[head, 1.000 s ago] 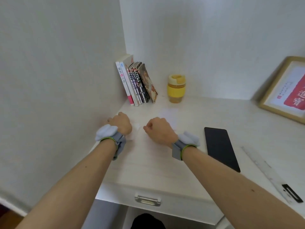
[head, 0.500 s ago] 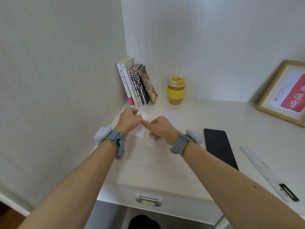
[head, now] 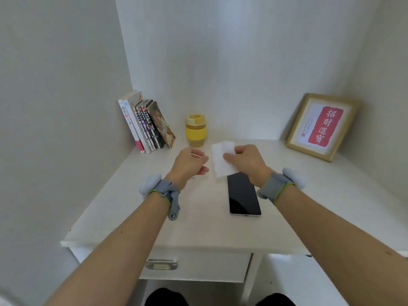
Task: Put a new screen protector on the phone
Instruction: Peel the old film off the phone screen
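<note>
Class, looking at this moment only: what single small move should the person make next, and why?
Probably lower the right hand so the white wipe it pinches meets the phone screen. The phone lies face up just below, still bare, and needs cleaning before a protector goes on.

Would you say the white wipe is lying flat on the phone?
No, the right hand holds the white wipe up above the phone.
</note>
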A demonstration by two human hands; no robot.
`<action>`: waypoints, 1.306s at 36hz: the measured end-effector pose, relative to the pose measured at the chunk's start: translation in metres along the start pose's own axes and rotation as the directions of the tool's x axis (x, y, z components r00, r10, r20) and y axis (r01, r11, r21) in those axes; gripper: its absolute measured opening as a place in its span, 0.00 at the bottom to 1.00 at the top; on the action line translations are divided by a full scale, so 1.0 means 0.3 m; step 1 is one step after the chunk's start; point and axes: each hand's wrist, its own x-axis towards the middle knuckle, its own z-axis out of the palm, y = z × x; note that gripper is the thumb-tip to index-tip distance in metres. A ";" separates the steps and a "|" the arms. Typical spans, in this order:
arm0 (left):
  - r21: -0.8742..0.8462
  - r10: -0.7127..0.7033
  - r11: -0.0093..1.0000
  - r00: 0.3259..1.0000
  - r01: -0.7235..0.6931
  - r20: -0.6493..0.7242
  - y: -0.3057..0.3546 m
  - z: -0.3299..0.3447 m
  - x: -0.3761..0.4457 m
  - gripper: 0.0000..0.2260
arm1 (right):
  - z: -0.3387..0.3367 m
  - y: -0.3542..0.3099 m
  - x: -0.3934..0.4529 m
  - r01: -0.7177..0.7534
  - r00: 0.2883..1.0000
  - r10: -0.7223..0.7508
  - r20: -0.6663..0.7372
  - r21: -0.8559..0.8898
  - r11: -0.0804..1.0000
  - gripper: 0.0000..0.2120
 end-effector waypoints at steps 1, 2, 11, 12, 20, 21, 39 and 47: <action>0.044 -0.004 0.999 1.000 0.004 0.012 -0.004 0.023 -0.005 0.07 | -0.032 0.012 -0.003 0.035 0.998 -0.041 -0.049 -0.122 0.992 0.12; 0.083 -0.012 0.997 1.000 0.010 0.023 -0.010 0.042 -0.007 0.07 | -0.058 0.020 -0.009 0.062 0.993 -0.083 -0.082 -0.234 0.970 0.12; 0.539 -0.006 0.840 0.994 -0.055 0.110 -0.068 0.213 -0.067 0.06 | -0.116 0.150 -0.091 0.421 0.875 -0.415 0.249 -0.814 0.400 0.11; 0.582 -0.002 0.811 0.994 -0.065 0.113 -0.078 0.230 -0.066 0.10 | -0.112 0.166 -0.099 0.459 0.859 -0.415 0.300 -0.811 0.363 0.12; 0.626 0.022 0.772 0.990 -0.104 0.138 -0.126 0.253 -0.075 0.14 | -0.065 0.262 -0.149 0.514 0.847 -0.349 0.401 -0.785 0.346 0.14; 0.613 0.027 0.782 0.990 -0.108 0.140 -0.132 0.255 -0.069 0.15 | -0.061 0.267 -0.152 0.513 0.847 -0.350 0.400 -0.787 0.342 0.13; 0.565 -0.065 0.823 0.982 -0.048 0.179 -0.133 0.242 -0.019 0.24 | -0.018 0.243 -0.024 0.410 0.903 -0.270 0.335 -0.861 0.302 0.14; 0.580 -0.048 0.811 0.980 -0.075 0.193 -0.139 0.238 -0.012 0.22 | -0.008 0.230 0.030 0.399 0.917 -0.173 0.360 -0.848 0.349 0.13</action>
